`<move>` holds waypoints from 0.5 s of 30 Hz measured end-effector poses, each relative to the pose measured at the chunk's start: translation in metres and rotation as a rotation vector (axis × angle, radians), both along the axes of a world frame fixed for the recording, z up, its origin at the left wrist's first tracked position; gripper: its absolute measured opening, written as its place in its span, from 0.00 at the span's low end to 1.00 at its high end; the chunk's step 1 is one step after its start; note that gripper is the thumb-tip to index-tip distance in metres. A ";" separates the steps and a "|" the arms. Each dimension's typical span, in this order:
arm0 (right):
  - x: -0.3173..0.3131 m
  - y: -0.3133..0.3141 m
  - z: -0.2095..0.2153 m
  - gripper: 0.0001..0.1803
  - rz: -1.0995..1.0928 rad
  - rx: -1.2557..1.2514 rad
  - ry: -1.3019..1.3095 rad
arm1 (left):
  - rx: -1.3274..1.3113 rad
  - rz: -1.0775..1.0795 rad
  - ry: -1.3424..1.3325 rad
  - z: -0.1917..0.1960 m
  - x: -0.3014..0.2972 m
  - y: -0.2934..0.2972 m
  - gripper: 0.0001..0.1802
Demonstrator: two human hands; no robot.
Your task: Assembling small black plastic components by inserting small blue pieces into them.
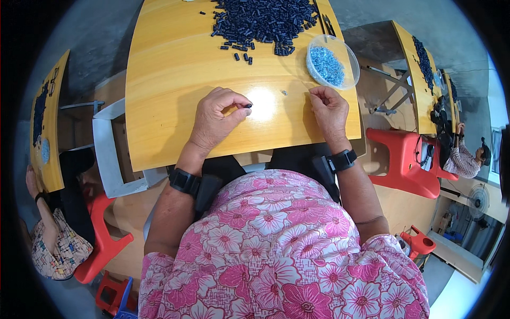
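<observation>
Black piece point(248, 106) sits at 3 o'clock of L hand point(212, 117), clamped btwn thumb & finger; R hand point(330, 110) fingertips together, can't tell on what. We'd best pinch lightly, keeping its end clear.

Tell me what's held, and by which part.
Left hand: a small black piece, pinched by its sides between thumb and forefinger. Right hand: cannot tell whether anything's held.

Over on the yellow wood-grained tabletop point(175, 80) sits a heap of small dark cylinders point(263, 21), a few strays point(250, 60) lying off its near edge; beside it there's a clear round tub point(350, 59) of blue bits point(326, 66), slim tools point(329, 25) just beyond, and one tiny pale piece point(285, 92) nearer
</observation>
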State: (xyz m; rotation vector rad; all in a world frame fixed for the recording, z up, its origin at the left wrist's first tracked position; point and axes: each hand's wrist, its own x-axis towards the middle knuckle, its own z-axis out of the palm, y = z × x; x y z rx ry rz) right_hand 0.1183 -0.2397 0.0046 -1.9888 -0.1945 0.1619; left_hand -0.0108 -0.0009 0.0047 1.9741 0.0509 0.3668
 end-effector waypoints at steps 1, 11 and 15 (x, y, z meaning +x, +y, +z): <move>0.000 -0.001 0.000 0.04 -0.002 0.000 0.000 | 0.003 0.000 -0.001 0.001 0.001 0.000 0.06; -0.016 0.031 0.016 0.06 0.259 -0.326 -0.379 | 0.018 -0.008 -0.019 0.004 0.003 -0.002 0.05; -0.016 0.032 0.017 0.07 0.251 -0.389 -0.379 | 0.034 -0.008 -0.029 0.005 0.002 -0.002 0.05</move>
